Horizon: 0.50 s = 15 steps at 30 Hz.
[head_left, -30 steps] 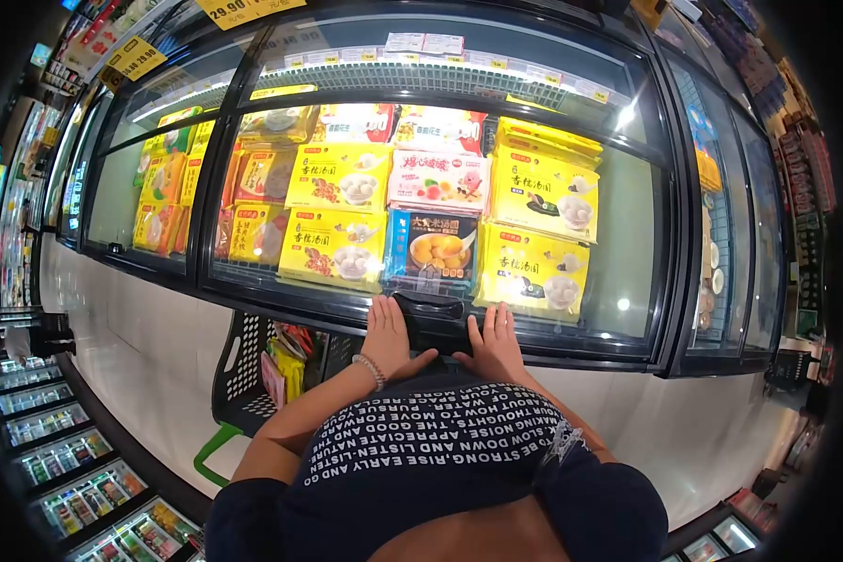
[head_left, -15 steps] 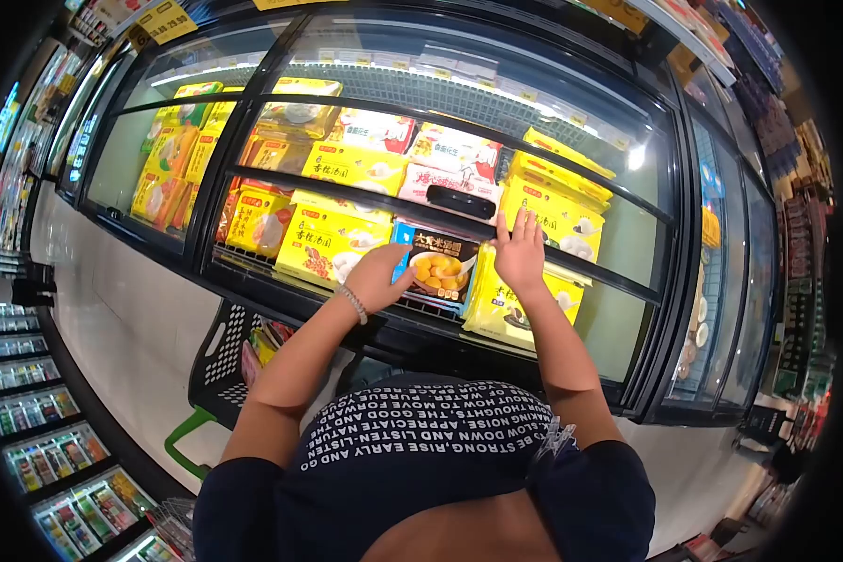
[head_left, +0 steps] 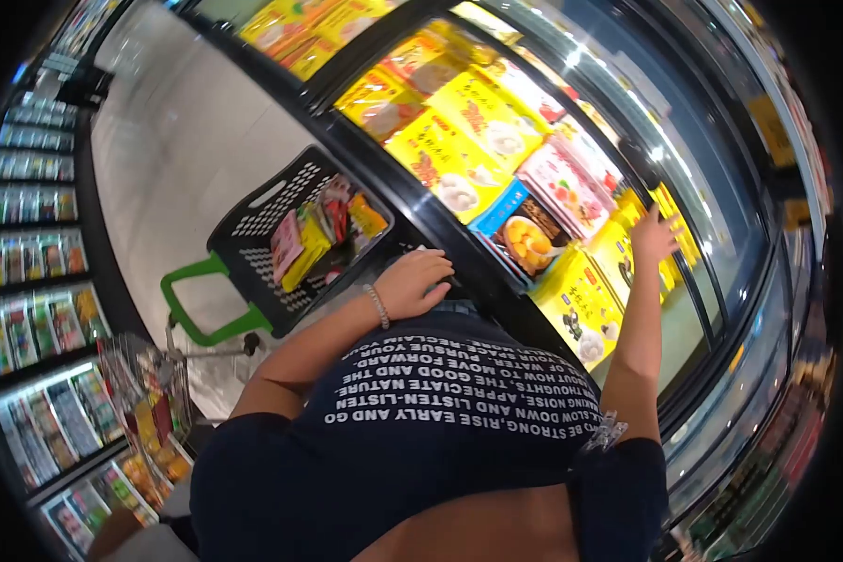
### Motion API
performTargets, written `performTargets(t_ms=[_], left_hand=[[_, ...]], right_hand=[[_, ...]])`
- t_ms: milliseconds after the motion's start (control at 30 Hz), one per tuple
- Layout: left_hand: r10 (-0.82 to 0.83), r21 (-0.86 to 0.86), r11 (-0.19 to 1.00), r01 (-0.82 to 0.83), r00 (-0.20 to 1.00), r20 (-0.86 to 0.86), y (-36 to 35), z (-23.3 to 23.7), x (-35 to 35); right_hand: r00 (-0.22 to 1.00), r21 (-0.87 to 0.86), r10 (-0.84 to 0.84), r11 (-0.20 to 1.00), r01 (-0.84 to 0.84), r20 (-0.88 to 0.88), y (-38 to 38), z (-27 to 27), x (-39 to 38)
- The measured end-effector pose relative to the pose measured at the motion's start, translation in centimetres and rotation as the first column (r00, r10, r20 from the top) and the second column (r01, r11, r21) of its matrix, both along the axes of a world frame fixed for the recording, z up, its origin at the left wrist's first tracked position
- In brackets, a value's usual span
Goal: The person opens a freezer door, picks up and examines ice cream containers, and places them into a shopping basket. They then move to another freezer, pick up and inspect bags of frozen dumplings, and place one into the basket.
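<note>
My left hand [head_left: 417,284] is open, fingers stretched out and thumb apart, in front of my shirt near the freezer's front edge. It holds nothing that I can see. My right hand [head_left: 656,236] reaches over the freezer, its fingers spread at the black frame of the sliding glass lid [head_left: 635,155]. Below the lid lie yellow frozen dumpling packs [head_left: 585,309], a blue and brown pack [head_left: 527,234] picturing round yellow dumplings in a bowl, and a pink and white pack [head_left: 569,184].
To the left stands a black shopping basket [head_left: 253,220] with a green handle [head_left: 217,328], holding several colourful packets [head_left: 318,234]. A metal shopping cart [head_left: 145,384] is behind it at lower left. Lit fridge shelves [head_left: 37,248] line the far left side.
The view has turned, bringing the basket into fuller sight. My left hand has drawn back from the freezer packs. The glass lid has slid back, my right hand at its frame.
</note>
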State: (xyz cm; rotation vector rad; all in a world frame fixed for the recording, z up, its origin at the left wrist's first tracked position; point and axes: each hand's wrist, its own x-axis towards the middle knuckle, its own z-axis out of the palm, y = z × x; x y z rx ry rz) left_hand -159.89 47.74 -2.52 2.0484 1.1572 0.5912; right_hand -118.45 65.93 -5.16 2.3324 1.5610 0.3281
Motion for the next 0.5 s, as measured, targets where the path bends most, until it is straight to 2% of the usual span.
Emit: performTargets(t_ms=[33,67,100,133,167,200,233,267,300,333,400,500], left_hand=[[0.046,-0.066,0.997,-0.045,0.999,0.018,-0.7,-0.2,-0.7],[0.090,-0.130,0.988,-0.085,0.995,0.038,-1.3,-0.7,-1.5],[0.132,-0.196,0.973,-0.118,0.989,0.060,-2.2,-1.4,-3.3],[0.237,-0.278,0.938,-0.209,0.969,0.072,-2.4,-2.2,-3.9],[0.342,-0.358,0.886,-0.293,0.936,0.079,-3.0,-3.4,-5.1],[0.441,-0.435,0.822,-0.367,0.894,0.079,-3.7,-5.0,-6.3],[0.654,-0.634,0.628,-0.452,0.748,0.115,-4.4,-7.2,-7.4],[0.731,-0.646,0.570,-0.508,0.673,0.115,-4.9,-10.1,-9.3],[0.876,-0.809,0.353,-0.470,0.469,0.110,-5.2,-11.9,-11.2],[0.966,-0.924,0.156,-0.349,0.248,0.069,-6.5,-13.7,-14.5],[0.985,-0.969,-0.161,-0.188,-0.085,-0.147,-7.5,-18.4,-18.9],[0.894,-0.942,-0.325,-0.088,-0.354,-0.275,-10.8,-25.2,-23.2]], right_hand=[[0.997,0.053,0.050,0.997,-0.047,-0.055,-1.1,0.7,-2.2],[0.963,0.191,0.225,0.962,-0.195,-0.150,-2.6,0.6,-4.6],[0.819,0.320,0.443,0.885,-0.337,-0.365,-4.2,-0.9,-7.1],[0.615,0.309,0.450,0.893,-0.327,-0.647,-5.7,0.6,-11.1],[0.437,0.260,0.359,0.927,-0.272,-0.825,-7.5,0.9,-15.0],[0.272,0.352,0.481,0.842,-0.408,-0.833,-9.0,1.1,-18.5],[0.151,0.408,0.577,0.716,-0.567,-0.802,-10.0,2.9,-22.5],[0.072,0.475,0.708,0.542,-0.693,-0.702,-10.5,3.0,-25.4],[-0.112,0.571,0.726,0.425,-0.702,-0.678,-10.7,3.4,-28.4],[-0.271,0.633,0.698,0.329,-0.701,-0.663,-12.0,3.4,-32.2],[-0.236,0.493,0.549,0.385,-0.780,-0.802,-12.8,3.7,-36.8],[-0.219,0.367,0.395,0.350,-0.862,-0.892,-13.6,1.8,-40.2]])
